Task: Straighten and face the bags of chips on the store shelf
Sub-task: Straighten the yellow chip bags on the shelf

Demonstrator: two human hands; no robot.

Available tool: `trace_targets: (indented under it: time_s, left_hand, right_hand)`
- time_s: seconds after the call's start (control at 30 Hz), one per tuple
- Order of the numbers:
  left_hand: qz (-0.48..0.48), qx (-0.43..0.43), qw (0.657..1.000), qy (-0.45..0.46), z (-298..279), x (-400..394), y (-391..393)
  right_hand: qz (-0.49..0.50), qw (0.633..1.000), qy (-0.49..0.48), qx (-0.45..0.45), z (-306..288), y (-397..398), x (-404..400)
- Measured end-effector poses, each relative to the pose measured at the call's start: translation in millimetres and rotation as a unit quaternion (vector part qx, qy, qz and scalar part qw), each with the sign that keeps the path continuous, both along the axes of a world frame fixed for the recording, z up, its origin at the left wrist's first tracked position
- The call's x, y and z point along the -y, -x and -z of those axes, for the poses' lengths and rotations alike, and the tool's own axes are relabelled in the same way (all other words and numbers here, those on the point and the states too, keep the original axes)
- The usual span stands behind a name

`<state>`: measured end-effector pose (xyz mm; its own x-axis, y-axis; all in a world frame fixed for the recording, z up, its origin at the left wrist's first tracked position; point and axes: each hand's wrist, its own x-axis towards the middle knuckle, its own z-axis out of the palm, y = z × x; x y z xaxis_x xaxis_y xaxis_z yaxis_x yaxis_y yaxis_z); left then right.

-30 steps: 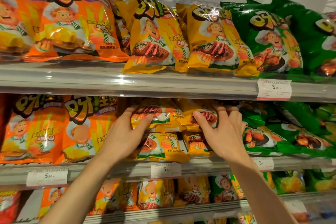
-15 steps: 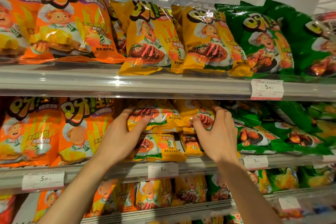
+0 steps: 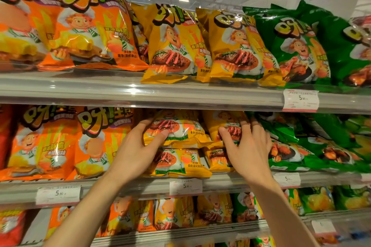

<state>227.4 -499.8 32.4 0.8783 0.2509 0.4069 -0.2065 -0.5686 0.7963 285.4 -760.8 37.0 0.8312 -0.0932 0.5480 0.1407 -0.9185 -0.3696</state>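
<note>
On the middle shelf (image 3: 140,183), yellow chip bags lie stacked in two short piles. My left hand (image 3: 134,152) grips the left edge of the upper left yellow bag (image 3: 180,128), thumb across its front. My right hand (image 3: 247,146) holds the upper right yellow bag (image 3: 226,124), fingers over its right side and thumb on its front. Two lower yellow bags (image 3: 178,162) sit under them, tilted back. Orange bags (image 3: 96,142) stand upright to the left; green bags (image 3: 301,146) lie slumped to the right.
The top shelf (image 3: 160,90) carries upright orange, yellow and green bags. Price tags (image 3: 185,186) hang along the shelf rails. A lower shelf (image 3: 180,232) holds smaller mixed bags. The shelf above leaves little height over the stacked bags.
Both hands have shifted slightly up on the upper yellow bags, which now stand a little more upright. The view has tilted and moved closer to the shelf.
</note>
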Motion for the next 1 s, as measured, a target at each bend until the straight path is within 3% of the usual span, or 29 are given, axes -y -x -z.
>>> trace_targets:
  time_s: [0.2, 0.27, 0.37, 0.53, 0.63, 0.73, 1.0]
  left_hand:
    - [0.024, -0.001, 1.000, -0.006, -3, -7, 14]
    - [0.040, -0.002, 0.999, -0.009, -3, -12, 22]
    - [0.062, -0.013, 0.998, 0.002, -4, -20, 35]
    - [0.098, -0.059, 0.993, 0.009, -7, -32, 52]
    - [0.116, -0.079, 0.988, 0.067, -14, -34, 54]
    - [0.096, -0.096, 0.983, 0.121, -21, -31, 42]
    - [0.073, -0.155, 0.982, 0.077, -34, -16, 16]
  right_hand:
    - [-0.122, 0.982, -0.106, 0.096, -7, 33, -10]
    - [-0.153, 0.977, -0.141, 0.046, -11, 42, -20]
    - [-0.193, 0.962, -0.154, -0.113, -25, 40, -32]
    - [-0.207, 0.951, -0.124, -0.196, -44, 20, -47]
    - [-0.203, 0.953, -0.088, -0.207, -45, 18, -52]
    - [-0.225, 0.942, -0.134, -0.210, -37, 24, -49]
    - [-0.252, 0.934, -0.173, -0.185, -14, 46, -36]
